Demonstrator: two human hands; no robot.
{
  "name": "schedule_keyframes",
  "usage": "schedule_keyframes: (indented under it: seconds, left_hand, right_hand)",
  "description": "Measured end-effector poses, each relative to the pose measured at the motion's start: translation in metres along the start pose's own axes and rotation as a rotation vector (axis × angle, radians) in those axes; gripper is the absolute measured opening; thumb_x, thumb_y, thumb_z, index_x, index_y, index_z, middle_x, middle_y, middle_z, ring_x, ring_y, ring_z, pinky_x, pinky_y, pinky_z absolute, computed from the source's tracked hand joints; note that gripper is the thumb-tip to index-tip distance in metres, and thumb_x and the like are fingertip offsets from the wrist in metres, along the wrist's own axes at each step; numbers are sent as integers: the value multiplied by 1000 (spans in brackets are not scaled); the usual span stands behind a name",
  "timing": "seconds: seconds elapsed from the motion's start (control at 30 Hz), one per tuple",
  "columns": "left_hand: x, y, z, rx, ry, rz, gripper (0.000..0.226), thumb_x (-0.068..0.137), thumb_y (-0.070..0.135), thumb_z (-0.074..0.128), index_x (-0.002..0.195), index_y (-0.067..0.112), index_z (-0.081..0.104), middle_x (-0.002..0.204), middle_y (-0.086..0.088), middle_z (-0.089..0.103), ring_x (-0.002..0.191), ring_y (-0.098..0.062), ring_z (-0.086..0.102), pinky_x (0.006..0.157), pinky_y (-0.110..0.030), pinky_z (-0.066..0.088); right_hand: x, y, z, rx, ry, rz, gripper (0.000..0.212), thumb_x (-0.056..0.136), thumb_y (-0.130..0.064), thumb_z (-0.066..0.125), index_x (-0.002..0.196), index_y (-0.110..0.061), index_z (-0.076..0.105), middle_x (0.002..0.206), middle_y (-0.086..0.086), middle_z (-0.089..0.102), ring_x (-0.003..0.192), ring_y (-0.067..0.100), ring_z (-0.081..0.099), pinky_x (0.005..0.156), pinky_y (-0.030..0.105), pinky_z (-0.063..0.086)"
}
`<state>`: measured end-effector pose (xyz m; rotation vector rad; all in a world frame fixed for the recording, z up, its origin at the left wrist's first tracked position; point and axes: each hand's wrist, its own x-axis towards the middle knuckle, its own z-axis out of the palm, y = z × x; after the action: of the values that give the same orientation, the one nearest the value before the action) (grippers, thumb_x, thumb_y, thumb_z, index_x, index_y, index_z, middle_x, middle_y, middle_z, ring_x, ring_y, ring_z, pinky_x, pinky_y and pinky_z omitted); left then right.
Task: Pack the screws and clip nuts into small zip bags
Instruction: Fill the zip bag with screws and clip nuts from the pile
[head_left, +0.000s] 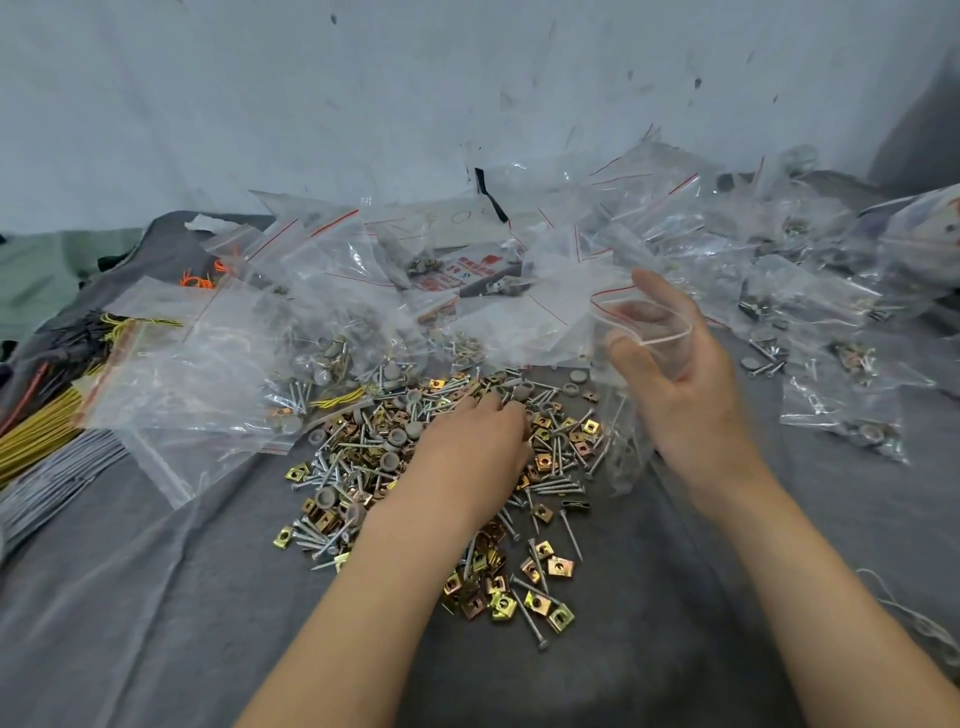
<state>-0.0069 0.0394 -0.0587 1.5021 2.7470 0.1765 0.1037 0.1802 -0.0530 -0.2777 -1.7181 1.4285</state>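
Observation:
A loose heap of silver screws (358, 462), gold clip nuts (543, 603) and grey round caps (397, 436) lies on the grey cloth in the middle. My left hand (478, 441) rests palm down on the heap, fingers curled into the parts; what it grips is hidden. My right hand (680, 374) holds a small clear zip bag (631, 441) by its mouth, thumb and fingers spreading the opening. The bag hangs down to the cloth just right of the heap, with a few screws faintly showing inside.
Many clear zip bags with red seal lines (332, 291) pile up behind the heap; filled small bags (852, 415) lie at the right. Yellow and grey cable ties (41, 431) lie at the left. A pale wall stands behind.

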Motion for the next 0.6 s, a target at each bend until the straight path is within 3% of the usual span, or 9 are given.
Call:
schedule_keyframes:
  seconds: [0.27,0.43,0.6]
  left_hand:
    - [2,-6,1,1,26,-91,27,101,32,46,121,15,54,125,-5,55,118,-25,48,97,-41,46]
    - [3,-21,-6,40,59,-172,26,99,30,49,118,13,54,124,-7,55,117,-27,48,99,-41,44]
    - [-1,-34,-11,-245,156,-156,8,97,25,55,98,18,52,90,1,62,75,-18,57,71,-37,52]
  right_hand:
    - [-1,-1,-1,-32,-8,6,56,88,-36,66,142,-34,50,120,-11,64,100,-1,68,71,12,52]
    - [-3,-2,-4,-39,-16,13,54,89,-37,66,140,-38,50,118,-13,64,96,1,70,70,13,52]
    - [-3,-1,-6,-76,-41,31,54,88,-40,65,139,-46,48,121,-15,64,99,4,69,73,16,54]
